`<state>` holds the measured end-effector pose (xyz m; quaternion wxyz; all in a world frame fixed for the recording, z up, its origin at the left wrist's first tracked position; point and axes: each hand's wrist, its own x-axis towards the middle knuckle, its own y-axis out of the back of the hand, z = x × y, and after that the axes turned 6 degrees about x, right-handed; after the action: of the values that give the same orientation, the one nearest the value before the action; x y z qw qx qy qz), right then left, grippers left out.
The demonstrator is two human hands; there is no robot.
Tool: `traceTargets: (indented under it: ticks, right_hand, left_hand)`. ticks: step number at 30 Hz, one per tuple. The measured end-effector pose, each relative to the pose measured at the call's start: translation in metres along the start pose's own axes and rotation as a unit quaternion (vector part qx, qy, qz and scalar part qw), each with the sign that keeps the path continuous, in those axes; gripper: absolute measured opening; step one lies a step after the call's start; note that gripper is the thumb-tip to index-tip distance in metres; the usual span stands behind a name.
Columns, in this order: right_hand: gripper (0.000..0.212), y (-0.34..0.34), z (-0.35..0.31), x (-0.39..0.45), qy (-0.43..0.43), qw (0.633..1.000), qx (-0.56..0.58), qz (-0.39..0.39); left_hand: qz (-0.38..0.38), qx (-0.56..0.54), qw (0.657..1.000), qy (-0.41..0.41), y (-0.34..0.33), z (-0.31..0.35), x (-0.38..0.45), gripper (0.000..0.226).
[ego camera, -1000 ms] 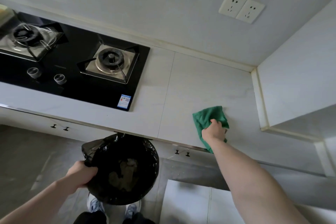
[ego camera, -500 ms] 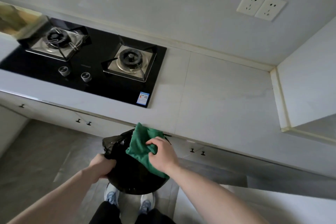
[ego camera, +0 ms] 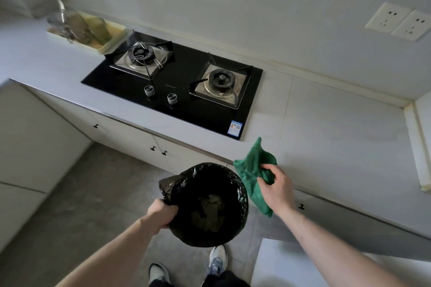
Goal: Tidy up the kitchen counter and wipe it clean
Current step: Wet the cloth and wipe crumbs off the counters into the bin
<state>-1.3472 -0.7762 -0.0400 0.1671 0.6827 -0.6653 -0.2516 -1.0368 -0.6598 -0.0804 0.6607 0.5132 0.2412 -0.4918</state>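
Observation:
My left hand grips the rim of a bin lined with a black trash bag, held below the counter's front edge; scraps lie at its bottom. My right hand clutches a crumpled green cloth, held in the air just right of the bin's rim, over the edge of the pale counter. The cloth hangs down past my wrist.
A black two-burner gas hob is set into the counter. A cream tray holding a metal utensil and other blurred items sits at the far left. White cabinet doors run below. Double sockets are on the wall. My shoes stand on the grey floor.
The cloth left the counter at the right, passed over the bin's mouth, and now sits just right of the bin. The view has swung left, bringing the tray into sight.

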Motion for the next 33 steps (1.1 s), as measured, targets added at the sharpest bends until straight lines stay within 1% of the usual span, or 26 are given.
traceTargets:
  ticks: [3,8,15,19,21,27,31,33]
  right_hand:
    - [0.034,-0.026,-0.021,-0.011,0.003,1.0,0.008,-0.013]
    - [0.034,-0.085,-0.07,-0.038,0.013,0.998,0.011,-0.065]
    - [0.034,-0.173,-0.142,-0.059,0.06,0.99,0.013,-0.13]
    - [0.034,-0.218,-0.182,-0.073,0.084,0.981,0.008,-0.175]
    - [0.035,-0.241,-0.203,-0.071,0.099,0.976,0.001,-0.195]
    - [0.036,-0.297,-0.256,-0.045,0.137,0.966,-0.007,-0.221]
    - [0.036,-0.345,-0.29,-0.014,0.151,0.958,0.001,-0.243]
    - [0.036,-0.367,-0.304,-0.002,0.153,0.955,0.011,-0.253]
  left_hand:
    - [0.005,-0.012,1.0,0.0,0.028,-0.023,0.008,0.02]
    - [0.033,-0.033,0.999,0.0,0.087,-0.068,0.004,0.014]
    - [0.086,-0.072,0.994,-0.011,0.183,-0.13,0.013,0.009]
    - [0.115,-0.106,0.988,0.013,0.23,-0.17,0.016,0.006]
    - [0.126,-0.124,0.984,0.024,0.256,-0.185,0.024,0.009]
    - [0.146,-0.182,0.972,0.043,0.31,-0.2,0.048,0.011]
    - [0.162,-0.21,0.962,0.066,0.346,-0.2,0.071,0.024]
    - [0.176,-0.215,0.958,0.075,0.362,-0.197,0.08,0.015]
